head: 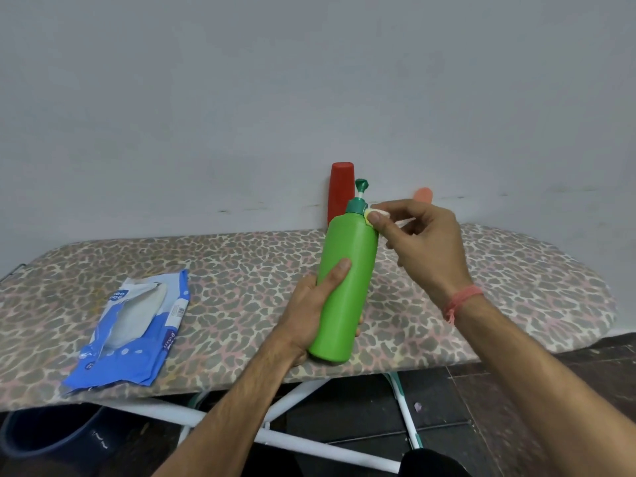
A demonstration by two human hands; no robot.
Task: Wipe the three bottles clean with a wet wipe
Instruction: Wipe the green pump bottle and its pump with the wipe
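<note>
A tall green pump bottle (346,284) with a dark green pump top is held tilted above the ironing board (223,287). My left hand (309,311) grips its lower body. My right hand (420,242) pinches a small white wet wipe (375,214) against the bottle's shoulder, just below the pump collar. A red bottle (340,191) stands upright at the back against the wall, partly hidden by the green one. Behind my right hand only the top of an orange bottle (423,194) shows.
A blue and white wet wipe pack (134,325) lies open on the left of the leopard-print board. A grey wall rises right behind the board. Below are the board's white legs (275,418), a dark tiled floor and a dark bucket (48,435) at lower left.
</note>
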